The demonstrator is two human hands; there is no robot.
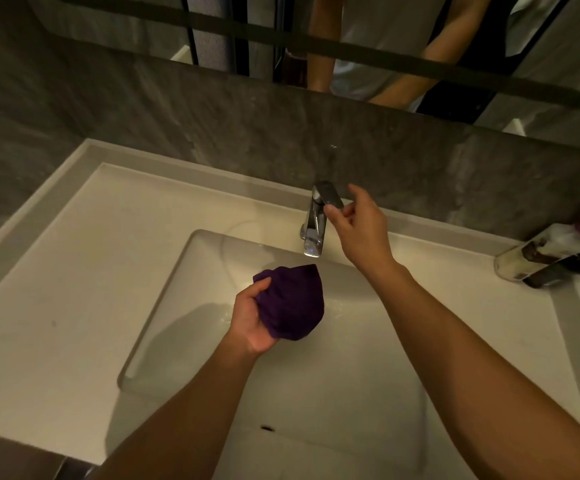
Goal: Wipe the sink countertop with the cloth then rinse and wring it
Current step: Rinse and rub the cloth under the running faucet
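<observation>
White countertop (56,289) w/ raised rim along back and left edges, set against grey stone-look wall. Rectangular basin (184,289) recessed at centre-right, same white material, sloping floor; small dark slot near its front edge. Chrome tap (314,233) stands on the ledge behind the basin, spout reaching over the basin's back edge. At far right rear corner, a bottle (541,254) lies on its side on the counter, touching or nearly touching the wall; label unreadable, blurred. Left counter area shows one faint speck; surface otherwise bare.
</observation>
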